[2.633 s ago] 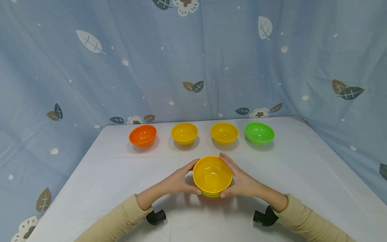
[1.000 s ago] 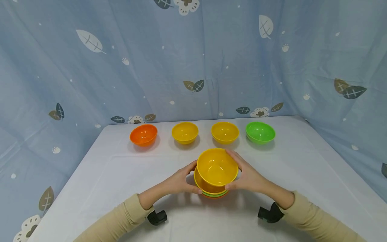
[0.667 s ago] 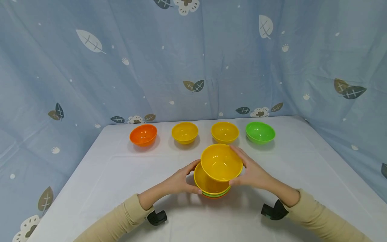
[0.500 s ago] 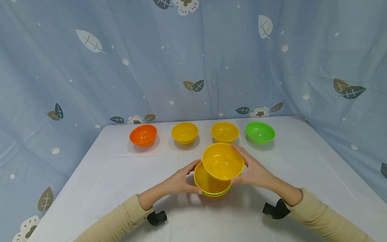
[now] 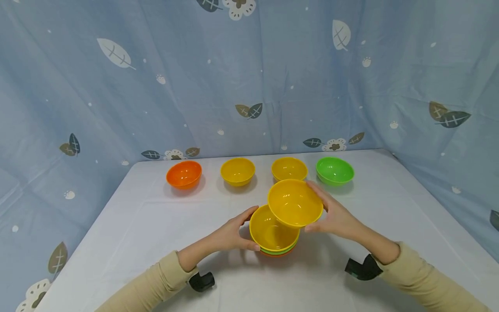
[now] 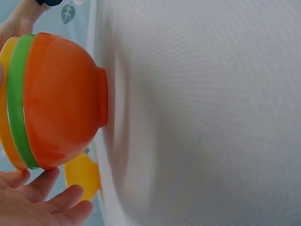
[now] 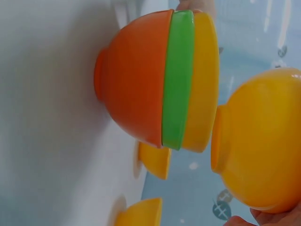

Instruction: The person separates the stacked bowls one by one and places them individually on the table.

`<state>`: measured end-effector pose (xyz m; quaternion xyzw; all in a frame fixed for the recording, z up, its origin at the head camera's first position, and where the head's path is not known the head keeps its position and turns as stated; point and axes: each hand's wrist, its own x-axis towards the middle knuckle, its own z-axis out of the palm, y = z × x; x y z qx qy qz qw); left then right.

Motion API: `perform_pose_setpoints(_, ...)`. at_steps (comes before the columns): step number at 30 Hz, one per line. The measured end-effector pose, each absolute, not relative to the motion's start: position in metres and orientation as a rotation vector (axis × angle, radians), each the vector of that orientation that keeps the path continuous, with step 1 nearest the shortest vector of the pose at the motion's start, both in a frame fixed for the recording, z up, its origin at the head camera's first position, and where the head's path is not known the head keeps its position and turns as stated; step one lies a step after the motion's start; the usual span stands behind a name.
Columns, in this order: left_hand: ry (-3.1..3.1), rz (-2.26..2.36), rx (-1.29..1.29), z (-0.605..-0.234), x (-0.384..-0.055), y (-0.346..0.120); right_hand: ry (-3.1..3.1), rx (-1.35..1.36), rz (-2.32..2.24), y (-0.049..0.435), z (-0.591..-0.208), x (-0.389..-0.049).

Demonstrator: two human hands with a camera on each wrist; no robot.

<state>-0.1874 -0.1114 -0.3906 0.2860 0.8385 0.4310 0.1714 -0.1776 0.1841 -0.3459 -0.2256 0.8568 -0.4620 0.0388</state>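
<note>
1. orange, green and yellow bowl stack (image 5: 272,232): clasped by the left hand (image 5: 232,234), presumably for steadying.
2. yellow bowl (image 5: 295,203): gripped at its side by the right hand (image 5: 336,217), held over the bowl stack's right edge.

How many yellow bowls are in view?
4: a held bowl in the right hand, a top bowl on the stack, and, farther back, a left-middle bowl and right-middle bowl. No other yellow rim shows, so none appears hidden.

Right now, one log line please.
left hand: grips stack; right hand: holds yellow bowl raised; stack top-down: yellow, green, orange; back row: four bowls
</note>
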Motion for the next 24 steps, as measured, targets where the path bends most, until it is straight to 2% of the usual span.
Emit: perform_pose_setpoints(24, 2.385, 1.230, 0.797, -0.393, -0.187, -0.111, 2.673, -0.651, -1.438, 0.205, -0.337, -0.173)
